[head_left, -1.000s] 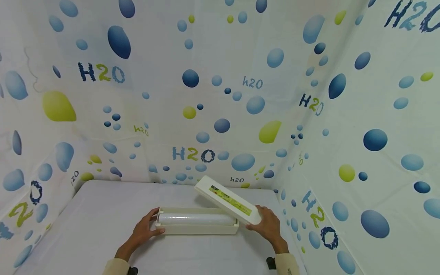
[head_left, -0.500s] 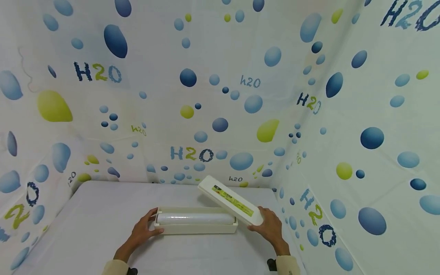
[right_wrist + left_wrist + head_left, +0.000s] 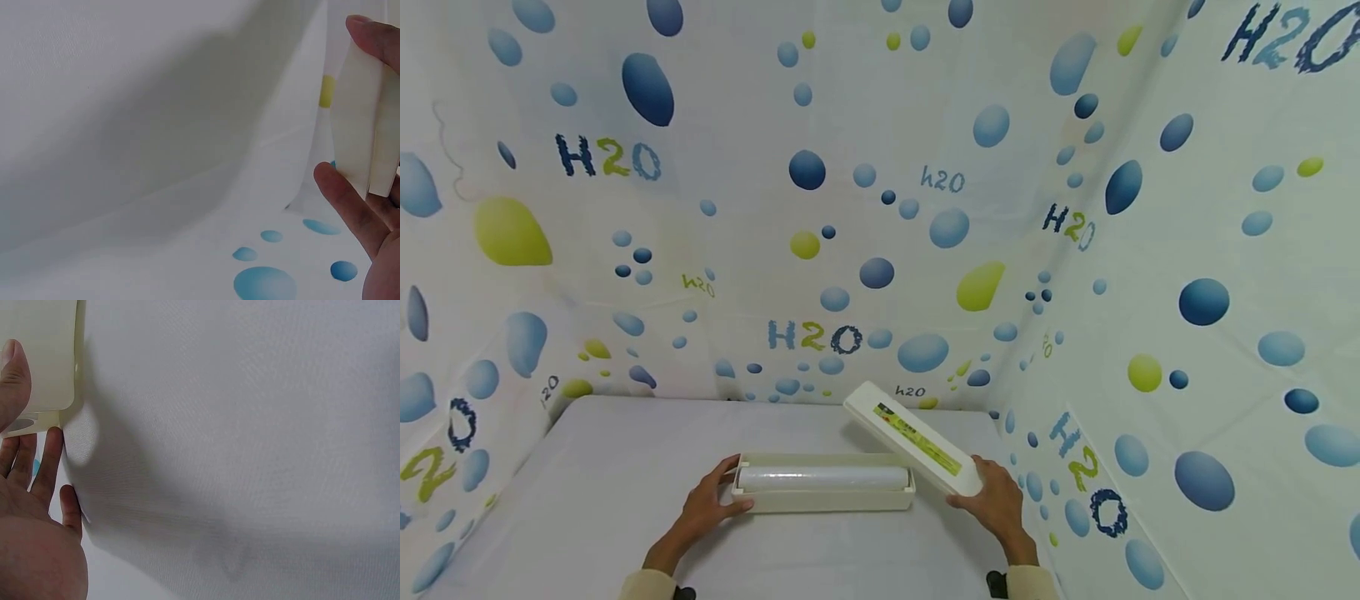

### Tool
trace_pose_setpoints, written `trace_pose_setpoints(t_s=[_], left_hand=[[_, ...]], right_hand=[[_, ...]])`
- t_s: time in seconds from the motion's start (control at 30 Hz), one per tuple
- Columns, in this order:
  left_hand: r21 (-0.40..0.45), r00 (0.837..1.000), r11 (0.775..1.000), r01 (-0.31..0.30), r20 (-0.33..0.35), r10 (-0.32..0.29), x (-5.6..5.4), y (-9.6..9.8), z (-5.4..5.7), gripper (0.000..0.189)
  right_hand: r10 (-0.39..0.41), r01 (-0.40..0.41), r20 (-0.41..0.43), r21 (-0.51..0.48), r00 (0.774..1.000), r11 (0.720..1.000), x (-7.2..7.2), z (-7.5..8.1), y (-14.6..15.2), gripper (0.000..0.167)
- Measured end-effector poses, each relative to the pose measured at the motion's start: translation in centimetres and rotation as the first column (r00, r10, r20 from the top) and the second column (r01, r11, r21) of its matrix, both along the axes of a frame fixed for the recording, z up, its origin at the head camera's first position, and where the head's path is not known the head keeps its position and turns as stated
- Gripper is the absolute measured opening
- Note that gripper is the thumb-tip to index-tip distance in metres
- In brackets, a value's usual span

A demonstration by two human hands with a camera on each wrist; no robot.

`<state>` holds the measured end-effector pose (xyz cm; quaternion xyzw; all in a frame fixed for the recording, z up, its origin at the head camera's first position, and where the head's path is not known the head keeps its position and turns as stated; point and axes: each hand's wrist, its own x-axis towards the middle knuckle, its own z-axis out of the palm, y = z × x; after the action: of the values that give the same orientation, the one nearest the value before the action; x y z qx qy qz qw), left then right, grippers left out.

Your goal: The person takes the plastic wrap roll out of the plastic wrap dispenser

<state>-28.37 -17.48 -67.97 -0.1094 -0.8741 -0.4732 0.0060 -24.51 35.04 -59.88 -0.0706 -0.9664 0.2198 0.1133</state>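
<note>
A long cream plastic box (image 3: 831, 501) lies on the table, holding a shiny roll of clear film (image 3: 823, 477), apparently cling film. My left hand (image 3: 706, 502) grips the box's left end, thumb at the front and fingers round the end; the left wrist view shows the thumb on the box wall (image 3: 44, 378). Above the box's right end, a cream lid (image 3: 917, 440) with a yellow-green label slants up and away to the left. The right hand (image 3: 997, 502) holds the lid by its near right end. Close up, the right wrist view shows thumb and fingers around the lid's end (image 3: 356, 119).
White cloth covers the table (image 3: 820, 554). Behind and to the right rises a white curtain (image 3: 745, 167) printed with blue and green drops and "H2O" lettering. A dark strap piece (image 3: 997, 583) shows at the right wrist.
My right hand has moved the lid slightly to the right relative to the box. The left hand keeps its grip on the box. The head view has shifted a little.
</note>
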Motion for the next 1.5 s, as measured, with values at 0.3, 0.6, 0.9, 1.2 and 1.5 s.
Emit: trace_pose_setpoints(t_s=[0.3,0.6,0.9,1.2,1.5], left_hand=[[0.006,1.0,1.0,-0.004,0.003,0.004,-0.2,-0.1,-0.3,0.096],[0.028,1.0,1.0,-0.011,-0.004,0.012,-0.2,-0.1,-0.5,0.095],[0.021,1.0,1.0,-0.003,0.017,0.003,0.1,0.0,0.2,0.095],[0.031,1.0,1.0,0.005,0.028,-0.006,0.0,0.1,0.2,0.095],[0.027,0.999,1.0,-0.002,0.044,0.001,0.1,0.2,0.5,0.095]], right_hand=[[-0.047,0.047,0.011,-0.016,0.999,0.999,0.5,0.1,1.1,0.096],[-0.068,0.068,0.021,-0.004,0.997,0.998,1.2,0.0,1.9,0.092],[-0.091,0.091,-0.007,-0.002,0.996,0.996,2.1,-0.4,2.6,0.093],[-0.124,0.123,0.046,0.01,0.991,0.992,2.7,-1.0,3.7,0.097],[-0.164,0.164,0.049,0.005,0.985,0.986,3.7,-1.4,4.0,0.1]])
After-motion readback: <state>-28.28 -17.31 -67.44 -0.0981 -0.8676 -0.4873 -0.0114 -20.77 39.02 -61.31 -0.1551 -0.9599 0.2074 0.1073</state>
